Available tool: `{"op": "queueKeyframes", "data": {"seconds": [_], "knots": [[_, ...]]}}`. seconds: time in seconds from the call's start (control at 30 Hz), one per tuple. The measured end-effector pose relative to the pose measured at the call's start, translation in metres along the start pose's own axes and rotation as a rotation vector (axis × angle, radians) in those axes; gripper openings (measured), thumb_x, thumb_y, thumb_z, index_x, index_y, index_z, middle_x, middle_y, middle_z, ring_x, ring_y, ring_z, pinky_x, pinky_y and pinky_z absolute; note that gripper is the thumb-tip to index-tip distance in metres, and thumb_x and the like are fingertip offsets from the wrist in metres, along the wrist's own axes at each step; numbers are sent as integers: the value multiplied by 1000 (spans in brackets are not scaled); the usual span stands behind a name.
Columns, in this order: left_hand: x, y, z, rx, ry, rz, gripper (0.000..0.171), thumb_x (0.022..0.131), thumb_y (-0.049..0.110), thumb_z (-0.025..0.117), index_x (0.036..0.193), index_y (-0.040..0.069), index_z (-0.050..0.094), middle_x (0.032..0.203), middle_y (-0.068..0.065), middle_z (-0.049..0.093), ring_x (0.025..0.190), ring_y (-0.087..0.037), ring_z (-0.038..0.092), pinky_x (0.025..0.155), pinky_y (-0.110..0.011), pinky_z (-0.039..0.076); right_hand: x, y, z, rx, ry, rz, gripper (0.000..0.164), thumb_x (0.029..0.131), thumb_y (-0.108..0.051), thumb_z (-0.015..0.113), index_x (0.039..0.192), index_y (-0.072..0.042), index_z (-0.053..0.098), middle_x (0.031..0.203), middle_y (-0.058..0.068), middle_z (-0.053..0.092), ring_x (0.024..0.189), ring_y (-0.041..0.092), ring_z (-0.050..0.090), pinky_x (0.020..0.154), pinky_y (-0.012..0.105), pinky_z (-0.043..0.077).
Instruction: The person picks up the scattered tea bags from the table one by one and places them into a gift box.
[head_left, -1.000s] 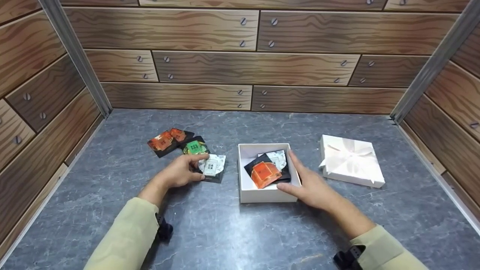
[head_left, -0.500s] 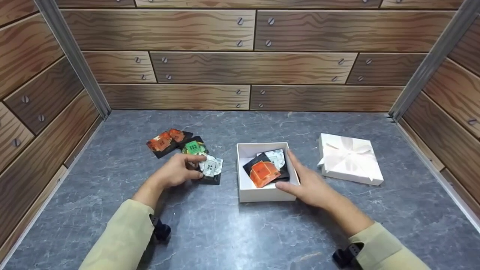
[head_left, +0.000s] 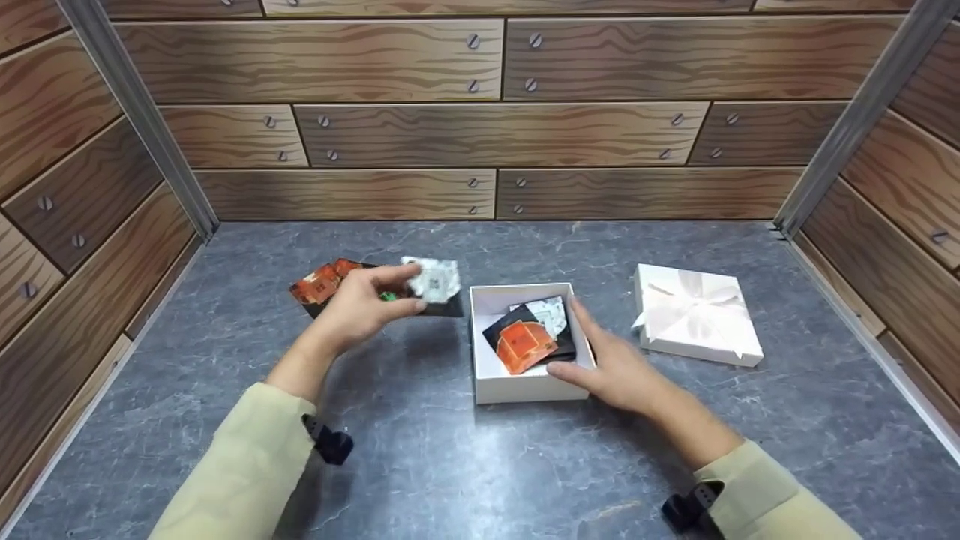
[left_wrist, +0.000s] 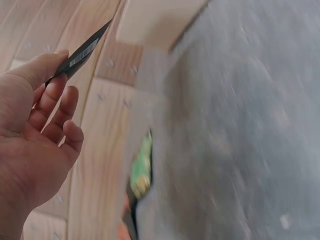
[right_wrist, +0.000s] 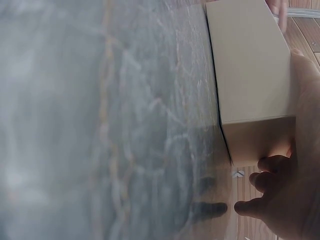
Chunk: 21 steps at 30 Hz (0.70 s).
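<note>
My left hand (head_left: 352, 304) pinches a black sachet with a white patterned front (head_left: 435, 280) between thumb and fingers, above the table and left of the box. In the left wrist view that sachet (left_wrist: 85, 54) shows nearly edge-on, with a barcode label. My right hand (head_left: 622, 367) holds the white open box (head_left: 525, 388) at its right near corner, thumb at the near rim and fingers along the right wall. Inside the box lie an orange-and-black sachet (head_left: 525, 346) and a white-patterned one (head_left: 551, 315) partly beneath it. Orange sachets (head_left: 319, 285) and a green one (left_wrist: 141, 170) lie behind the left hand, partly hidden.
A white lid with a ribbon bow (head_left: 697, 315) lies on the grey marbled table (head_left: 465, 465), right of the box. Wood-patterned panels (head_left: 420, 135) stand at the back and both sides.
My left hand has picked up the white-patterned sachet from the table, raising it away from me and slightly right. My right hand stays at the box.
</note>
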<state>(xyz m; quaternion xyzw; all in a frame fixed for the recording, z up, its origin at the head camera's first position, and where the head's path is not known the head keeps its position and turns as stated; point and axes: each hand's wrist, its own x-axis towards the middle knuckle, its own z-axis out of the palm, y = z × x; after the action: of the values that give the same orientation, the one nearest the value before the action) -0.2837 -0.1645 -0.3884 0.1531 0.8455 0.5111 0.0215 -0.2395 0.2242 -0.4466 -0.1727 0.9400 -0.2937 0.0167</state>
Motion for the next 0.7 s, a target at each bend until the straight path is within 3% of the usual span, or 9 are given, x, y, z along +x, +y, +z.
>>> {"op": "queueKeyframes", "data": {"seconds": [0.2,0.43,0.7], "knots": [[16,26,32,13,-68,60,64,89,19,87,148,12,63,105,-4,74,82,-24,58,64,-30,47,2,-1,3,16,0,-7,113,92,-68,71,172,-18,10,152,37,48,135,54,52,112,66,41],[31,35,69,53,-129,135,59,89,17,87,144,7,66,106,-2,75,103,-21,65,88,-34,54,2,-2,4,42,-5,-15,110,93,-65,72,172,-18,13,152,35,50,133,48,55,111,65,43],[42,42,100,72,-184,179,56,89,8,85,141,1,66,106,-8,76,93,-14,65,83,-29,56,0,1,0,47,9,-25,109,94,-64,72,172,-19,12,151,35,51,131,48,57,109,65,44]]}}
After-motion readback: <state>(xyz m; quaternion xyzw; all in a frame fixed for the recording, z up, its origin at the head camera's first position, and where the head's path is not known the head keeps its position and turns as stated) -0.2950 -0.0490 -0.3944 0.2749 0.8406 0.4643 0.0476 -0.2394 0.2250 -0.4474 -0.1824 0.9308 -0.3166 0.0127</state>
